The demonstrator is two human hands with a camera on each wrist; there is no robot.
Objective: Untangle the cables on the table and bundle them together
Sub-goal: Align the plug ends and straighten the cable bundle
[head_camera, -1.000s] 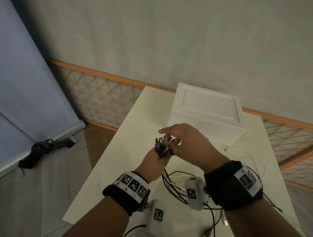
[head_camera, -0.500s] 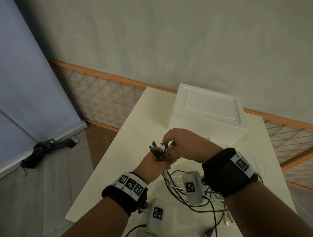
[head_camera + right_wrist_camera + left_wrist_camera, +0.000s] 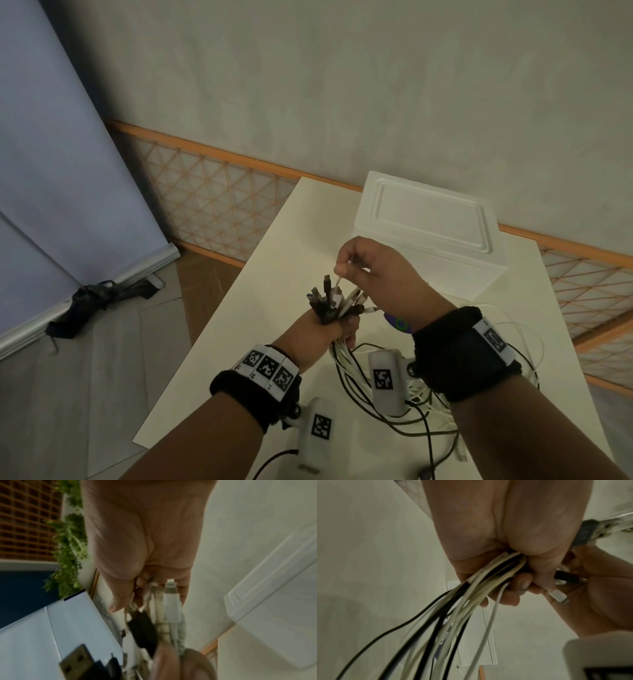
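Cables (image 3: 334, 301), black and white, are standing up as a bunch of plug ends out of the left hand (image 3: 317, 334), whose fingers are curling tightly round them above the table (image 3: 239, 308). From the head view, the right hand (image 3: 373, 270) is hovering just above the bunch, its fingertips pinching one thin white cable (image 3: 338, 286) near its plug. Below the left fist the cords are hanging down and trailing in loose loops (image 3: 404, 414) across the table near the person, under both wrists. A white box (image 3: 431, 219) is sitting at the far end of the table against the wall.

Only the left wrist view is showing the underside of the grip: the left hand (image 3: 488, 540) is clenching the cords (image 3: 471, 595) where they are leaving the fist, with a fingernail pressing against them, and a black plug (image 3: 565, 578) and a white plug (image 3: 558, 597) are sticking out toward the right hand's palm (image 3: 599, 595).

Only the right wrist view is showing the pinch from close up, though blurred: the right hand (image 3: 145, 540) is closing thumb and fingers round the plug tips, with a white plug (image 3: 171, 601) lying against the fingers and a black plug (image 3: 142, 628) beside it. Which plug belongs to which cord I cannot tell.
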